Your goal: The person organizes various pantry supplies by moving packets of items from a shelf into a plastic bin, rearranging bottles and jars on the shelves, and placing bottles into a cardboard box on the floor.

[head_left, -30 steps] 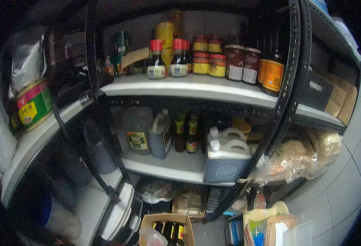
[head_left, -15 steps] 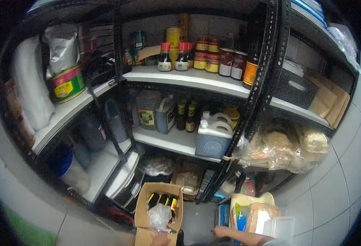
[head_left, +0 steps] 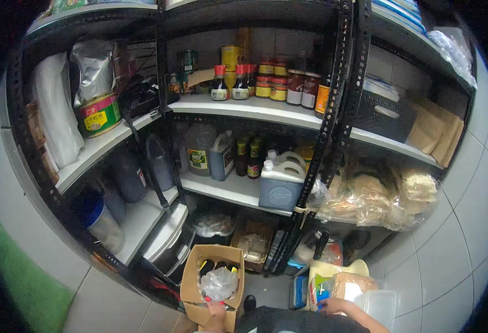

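An open cardboard box (head_left: 190, 286) stands at the bottom centre. It holds dark bottles with yellow parts and a crumpled clear plastic bag (head_left: 219, 283). My left hand (head_left: 216, 315) lies over the box's near flap, its fingers stretched toward the bag; red spots show at the fingertips. Whether it touches the bag, I cannot tell. My right hand (head_left: 335, 306) is curled at a white, blue and green packet (head_left: 317, 288), right of the box. What its fingers hold, if anything, is hidden. Beside it lie a brown wrapped pack (head_left: 350, 282) and a clear plastic container (head_left: 380, 306).
Black metal shelving wraps around. Sauce bottles (head_left: 219, 83), jars and a large can (head_left: 99, 115) fill the upper shelves. A jug of dark liquid (head_left: 281, 186) stands on the middle shelf. Bagged goods (head_left: 374, 194) overhang at right; a lidded bin (head_left: 166, 233) is left of the box.
My right hand has moved right and slightly up, from beside the blue container to the packet. My left hand reaches farther toward the plastic bag. The view has shifted, showing more of the upper shelves.
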Tool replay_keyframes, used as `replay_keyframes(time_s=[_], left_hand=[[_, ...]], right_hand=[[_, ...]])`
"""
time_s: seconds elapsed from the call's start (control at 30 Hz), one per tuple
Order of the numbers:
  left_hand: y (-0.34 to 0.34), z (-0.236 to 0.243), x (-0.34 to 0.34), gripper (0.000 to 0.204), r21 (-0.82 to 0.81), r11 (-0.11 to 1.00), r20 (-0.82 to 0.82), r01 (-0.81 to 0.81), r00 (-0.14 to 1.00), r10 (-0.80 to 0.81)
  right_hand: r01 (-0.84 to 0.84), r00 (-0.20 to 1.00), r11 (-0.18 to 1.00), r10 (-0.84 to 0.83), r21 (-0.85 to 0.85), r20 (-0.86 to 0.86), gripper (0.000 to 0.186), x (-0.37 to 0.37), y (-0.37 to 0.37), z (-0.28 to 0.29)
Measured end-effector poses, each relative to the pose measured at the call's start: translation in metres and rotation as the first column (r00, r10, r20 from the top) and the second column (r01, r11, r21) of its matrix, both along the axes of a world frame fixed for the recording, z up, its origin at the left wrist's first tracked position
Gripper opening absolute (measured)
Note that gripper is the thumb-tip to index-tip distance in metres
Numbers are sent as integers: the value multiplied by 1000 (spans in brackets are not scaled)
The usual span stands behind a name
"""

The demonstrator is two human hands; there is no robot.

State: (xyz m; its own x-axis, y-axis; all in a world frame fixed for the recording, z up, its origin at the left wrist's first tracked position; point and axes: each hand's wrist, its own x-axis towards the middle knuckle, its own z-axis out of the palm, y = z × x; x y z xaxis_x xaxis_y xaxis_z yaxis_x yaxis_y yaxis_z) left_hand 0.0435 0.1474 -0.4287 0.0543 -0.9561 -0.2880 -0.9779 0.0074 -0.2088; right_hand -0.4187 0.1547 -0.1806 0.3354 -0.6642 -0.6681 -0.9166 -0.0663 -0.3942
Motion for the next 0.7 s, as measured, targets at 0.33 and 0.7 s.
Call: replay_keyframes(time_s=[0.33, 0.7], left_hand=[[-26, -4, 15, 24, 289, 957, -220, 40, 975, 26], [-144, 62, 29, 26, 361, 912, -404, 193, 914, -33]], right_hand=[[13, 914, 849, 204, -528, 351, 36, 110, -191, 237], [97, 985, -130, 156, -987, 76, 42, 186, -328, 393]])
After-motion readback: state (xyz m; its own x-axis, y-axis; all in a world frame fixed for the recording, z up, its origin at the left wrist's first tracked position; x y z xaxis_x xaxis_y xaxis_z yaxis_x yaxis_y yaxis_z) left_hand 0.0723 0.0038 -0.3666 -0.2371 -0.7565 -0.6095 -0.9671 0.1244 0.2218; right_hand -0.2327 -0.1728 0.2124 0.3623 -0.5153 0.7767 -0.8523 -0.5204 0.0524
